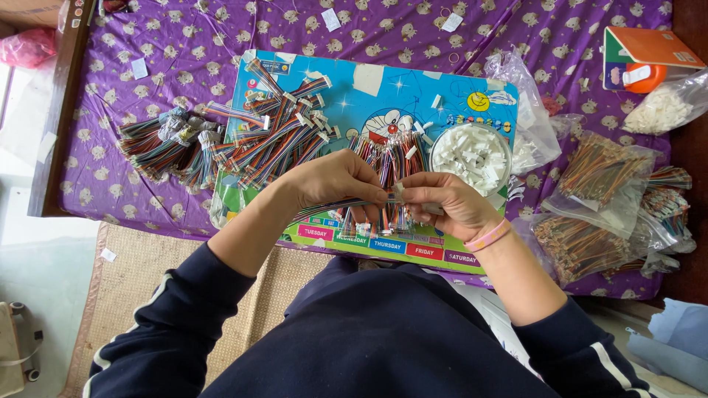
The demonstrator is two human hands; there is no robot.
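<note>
The left hand (341,180) is pinching a thin bundle of coloured wires (332,207), fingers closed tight around it, and the bundle is running out flat to the left beneath the palm. The right hand (442,203) is meeting it at the middle, fingertips closed on what is probably a small white connector (399,190) at the wire ends, though it is too small to be sure. Both hands are hovering just above a bright blue cartoon board (383,92) that is lying on a purple patterned cloth (184,37). Behind the hands a pile of loose wires (394,158) is sitting on the board, and just right of it a round bowl of white connectors (470,156) is waiting. Finished wire bundles (273,133) are fanning out across the board's left side and spilling onto the cloth. Over on the right, clear plastic bags of wires (597,199) are lying well apart from the hands, and an orange box (649,51) is sitting at the far corner.
</note>
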